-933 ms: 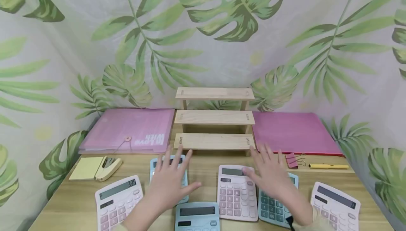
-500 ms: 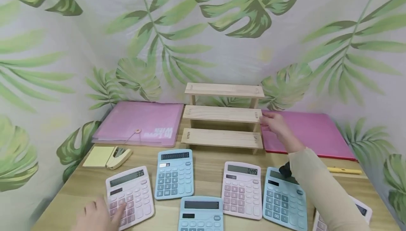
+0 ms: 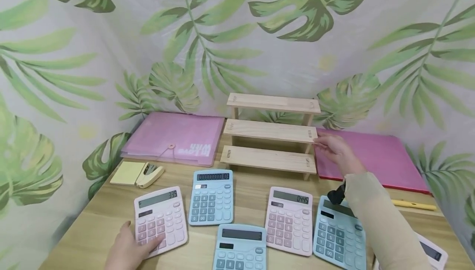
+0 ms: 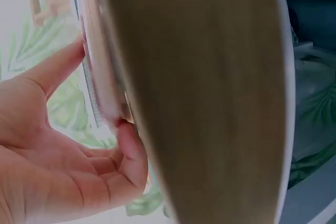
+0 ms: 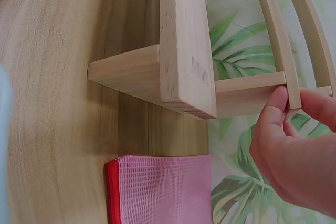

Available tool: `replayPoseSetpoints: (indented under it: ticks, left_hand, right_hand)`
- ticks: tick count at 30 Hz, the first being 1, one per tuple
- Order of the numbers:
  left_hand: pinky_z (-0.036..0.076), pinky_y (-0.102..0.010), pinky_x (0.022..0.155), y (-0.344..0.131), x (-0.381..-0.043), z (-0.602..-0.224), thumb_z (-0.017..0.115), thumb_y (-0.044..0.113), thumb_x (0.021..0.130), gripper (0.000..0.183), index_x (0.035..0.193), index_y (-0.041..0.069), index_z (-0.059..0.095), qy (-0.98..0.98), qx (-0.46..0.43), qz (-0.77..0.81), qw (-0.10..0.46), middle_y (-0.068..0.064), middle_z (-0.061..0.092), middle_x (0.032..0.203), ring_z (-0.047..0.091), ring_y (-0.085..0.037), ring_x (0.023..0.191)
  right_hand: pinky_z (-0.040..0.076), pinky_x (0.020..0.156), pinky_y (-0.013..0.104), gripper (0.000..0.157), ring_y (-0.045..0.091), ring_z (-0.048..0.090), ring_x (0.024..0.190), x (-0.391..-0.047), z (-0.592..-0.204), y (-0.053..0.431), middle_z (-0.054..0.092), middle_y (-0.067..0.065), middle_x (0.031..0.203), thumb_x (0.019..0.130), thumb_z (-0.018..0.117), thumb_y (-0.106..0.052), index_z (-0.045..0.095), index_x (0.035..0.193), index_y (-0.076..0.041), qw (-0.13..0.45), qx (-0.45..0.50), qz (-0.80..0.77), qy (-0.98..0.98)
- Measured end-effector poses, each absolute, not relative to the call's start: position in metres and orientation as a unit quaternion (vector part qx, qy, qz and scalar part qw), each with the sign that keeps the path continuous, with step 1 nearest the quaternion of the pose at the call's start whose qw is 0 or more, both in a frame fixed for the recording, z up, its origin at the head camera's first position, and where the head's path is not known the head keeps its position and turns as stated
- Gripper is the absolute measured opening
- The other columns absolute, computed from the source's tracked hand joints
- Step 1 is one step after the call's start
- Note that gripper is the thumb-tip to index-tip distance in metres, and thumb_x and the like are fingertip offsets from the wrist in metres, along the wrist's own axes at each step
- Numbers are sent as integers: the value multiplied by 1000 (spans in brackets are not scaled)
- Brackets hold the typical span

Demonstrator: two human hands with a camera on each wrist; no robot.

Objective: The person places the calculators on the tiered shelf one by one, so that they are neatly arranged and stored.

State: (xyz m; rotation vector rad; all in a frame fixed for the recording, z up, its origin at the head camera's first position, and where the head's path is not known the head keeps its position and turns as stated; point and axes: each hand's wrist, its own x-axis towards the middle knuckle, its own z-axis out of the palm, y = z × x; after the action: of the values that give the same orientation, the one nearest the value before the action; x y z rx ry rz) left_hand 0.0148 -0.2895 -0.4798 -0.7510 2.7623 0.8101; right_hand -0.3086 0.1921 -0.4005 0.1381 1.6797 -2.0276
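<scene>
At the left of the head view, my left hand (image 3: 128, 247) grips the near left edge of a pink calculator (image 3: 174, 216), thumb over its keys. The left wrist view shows the thumb (image 4: 60, 66) on the calculator's face and the fingers curled at its edge. My right hand (image 3: 335, 148) pinches the right end of the middle board of a three-tier wooden shelf (image 3: 271, 132). In the right wrist view, thumb and forefinger close on that board's end (image 5: 293, 95). The shelf stands on the table against the patterned backdrop.
Between the hands lie two blue calculators (image 3: 211, 204) (image 3: 241, 245), a pink one (image 3: 289, 224) and a teal one (image 3: 337, 235). Another pink calculator (image 3: 432, 253) sits under the right sleeve. Folders (image 3: 178, 134) (image 3: 371, 158) flank the shelf. Sticky notes (image 3: 128, 173), a stapler (image 3: 150, 176) and a yellow pen (image 3: 413, 205) lie about.
Both hands were spread over the calculators. The left moved down and left to the pink calculator and took hold of it; the right reached the shelf's middle board. The head view turned left.
</scene>
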Motion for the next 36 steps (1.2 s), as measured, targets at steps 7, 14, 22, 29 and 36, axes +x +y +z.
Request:
replayPoseSetpoints:
  ticks: [7,14,22,29,36]
  left_hand:
    - [51,-21,67,-299,28,-474,71,37,79,73,120,-14,39,881,-256,390,71,-23,63,103,59,-9,79]
    - [60,-25,69,-294,35,-455,51,17,95,54,131,-7,18,756,-247,606,17,4,65,96,64,-1,78]
    - [45,-34,103,-236,-33,-405,44,10,97,61,142,-2,6,513,-91,835,175,-3,63,114,61,-18,109]
    - [49,-34,99,-166,-110,-404,41,3,96,53,143,-4,17,442,-106,853,257,-8,64,109,64,-20,102]
    - [55,-32,91,-132,-153,-415,41,1,96,44,138,-3,31,468,-158,839,229,-13,62,113,65,-20,99]
  right_hand:
    - [17,121,35,65,-1,60,80,-309,-403,192,40,8,133,93,41,3,5,148,-6,249,51,-757,603]
    - [44,100,22,65,0,61,82,-308,-406,195,59,1,113,92,42,5,7,147,-4,251,42,-762,595]
    - [50,84,16,65,2,62,82,-309,-405,200,66,-9,85,93,40,7,5,147,-4,254,25,-778,574]
    - [26,118,32,64,-1,61,83,-310,-406,201,60,3,119,93,40,5,6,147,-3,249,28,-762,597]
    - [29,117,28,62,-4,60,81,-311,-404,196,0,14,156,94,38,5,6,147,-1,241,33,-758,605]
